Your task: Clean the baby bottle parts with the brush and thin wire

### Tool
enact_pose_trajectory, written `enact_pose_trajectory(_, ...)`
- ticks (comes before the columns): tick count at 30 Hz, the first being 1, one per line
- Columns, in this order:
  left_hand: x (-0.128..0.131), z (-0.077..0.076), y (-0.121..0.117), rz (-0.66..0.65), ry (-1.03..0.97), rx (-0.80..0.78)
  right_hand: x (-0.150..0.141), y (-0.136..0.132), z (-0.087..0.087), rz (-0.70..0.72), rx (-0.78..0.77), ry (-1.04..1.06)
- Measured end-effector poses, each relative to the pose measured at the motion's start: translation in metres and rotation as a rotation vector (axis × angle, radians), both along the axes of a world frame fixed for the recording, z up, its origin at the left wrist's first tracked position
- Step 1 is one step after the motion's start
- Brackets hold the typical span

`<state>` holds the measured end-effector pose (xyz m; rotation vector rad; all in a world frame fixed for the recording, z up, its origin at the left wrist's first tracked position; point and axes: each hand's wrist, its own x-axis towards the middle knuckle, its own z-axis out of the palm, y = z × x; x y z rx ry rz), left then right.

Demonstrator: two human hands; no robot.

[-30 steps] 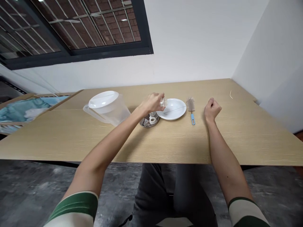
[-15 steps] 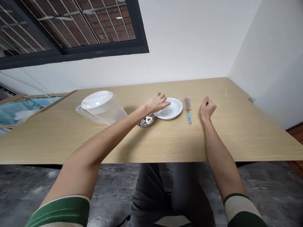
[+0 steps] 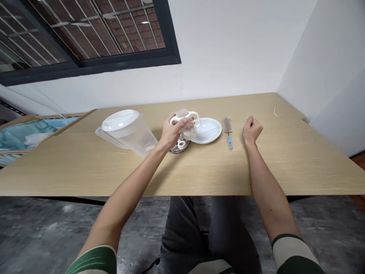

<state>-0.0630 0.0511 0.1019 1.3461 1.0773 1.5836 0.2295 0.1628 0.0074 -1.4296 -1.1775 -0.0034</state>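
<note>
While the left hand (image 3: 170, 133) clasps a bottle (image 3: 189, 131), fingers curled, near a plate (image 3: 209, 130) — right hand (image 3: 252, 130) fisted, contents unclear — a slack grip could drop it.

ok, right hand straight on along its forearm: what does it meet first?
Probably the white wall behind the table. The brush lies left of the line of the right hand. Depth is hard to judge from one view.

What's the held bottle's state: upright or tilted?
Tilted: in the left hand, the bottle leans, its top toward the left and its base toward the white plate.
</note>
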Motion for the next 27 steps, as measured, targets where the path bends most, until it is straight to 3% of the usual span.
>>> enact_pose_trajectory(4,0.008,-0.04,-0.028,-0.123,-0.195,-0.16,0.0,-0.001,0.0,-0.002,0.002,-0.008)
enact_pose_trajectory(9,0.015,-0.077,-0.04,-0.154,-0.084,-0.246,0.0,-0.001,0.001,-0.008,-0.026,-0.026)
enact_pose_trajectory(17,0.016,-0.082,-0.039,-0.178,0.176,-0.236,-0.001,-0.002,0.002,-0.002,-0.048,-0.032)
enact_pose_trajectory(27,0.011,-0.094,-0.031,-0.246,0.132,-0.191,-0.002,-0.005,0.005,0.02,-0.059,-0.028)
